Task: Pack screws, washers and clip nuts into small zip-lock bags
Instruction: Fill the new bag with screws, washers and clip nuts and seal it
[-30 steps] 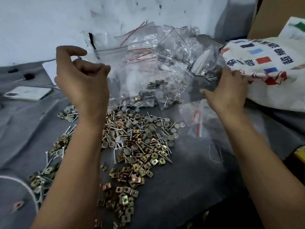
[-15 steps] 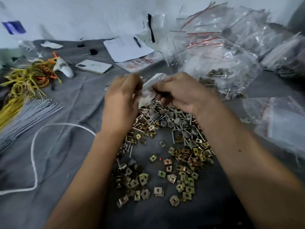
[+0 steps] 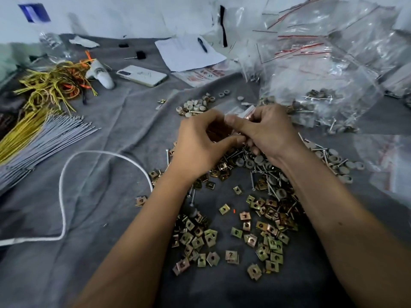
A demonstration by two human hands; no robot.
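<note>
While both hands meet over the heap of hardware, the left hand (image 3: pixel 198 150) and right hand (image 3: pixel 264 132) pinch a small zip-lock bag (image 3: pixel 241 113) btwn them, fingers curled on its edges; bag is clear w/ a red strip at the top and sits just above the pile. What's inside it can't be told. Below the hands, brass-coloured clip nuts (image 3: pixel 262 230) lie scattered on the grey cloth (image 3: pixel 100 196), mixed w/ screws (image 3: pixel 252 181) and grey washers (image 3: pixel 195 105) nearer the top. Filled bags (image 3: pixel 322 70) are piled at upper right. Off to the left: a white cord (image 3: pixel 64 196), yellow ties (image 3: pixel 51 83), a phone (image 3: pixel 142 75), and paper (image 3: pixel 186 52) w/ a pen (image 3: pixel 202 44) on it.
</note>
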